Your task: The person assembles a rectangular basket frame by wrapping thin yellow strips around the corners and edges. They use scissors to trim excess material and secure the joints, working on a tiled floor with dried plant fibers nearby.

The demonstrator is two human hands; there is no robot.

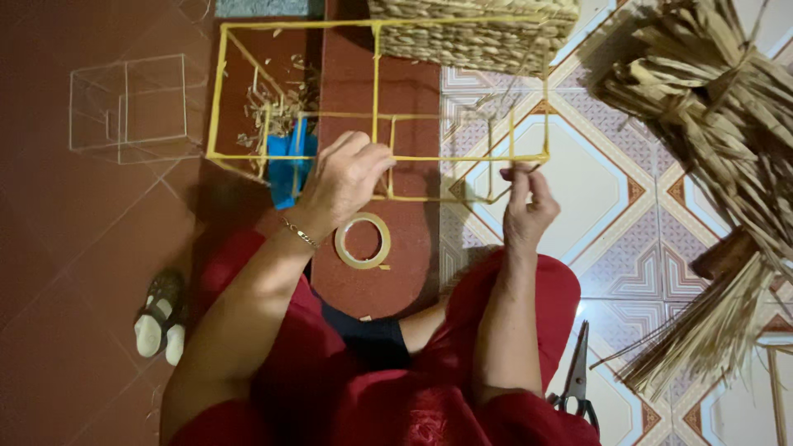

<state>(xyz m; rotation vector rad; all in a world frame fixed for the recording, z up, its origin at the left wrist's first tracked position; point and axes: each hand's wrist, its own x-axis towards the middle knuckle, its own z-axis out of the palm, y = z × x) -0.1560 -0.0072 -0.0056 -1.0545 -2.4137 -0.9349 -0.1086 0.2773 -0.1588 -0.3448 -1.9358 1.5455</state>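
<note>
A box-shaped wire frame wrapped in yellow tape (pixel 376 91) stands on the floor in front of me. My left hand (pixel 345 177) grips its near bottom rod around the middle. My right hand (pixel 527 202) pinches the same near rod further right, fingers closed on a thin strip at the frame's corner. A roll of clear tape (pixel 363 240) lies flat on the floor just below my left hand. My knees in red cloth fill the bottom of the view.
A woven basket (pixel 475 33) sits behind the frame. Bundles of dried straw (pixel 727 149) pile up at the right. Scissors (pixel 576 380) lie by my right knee. A bare wire frame (pixel 128 107) stands at the left, a sandal (pixel 161 318) below it, a blue dustpan (pixel 291 169) under the frame.
</note>
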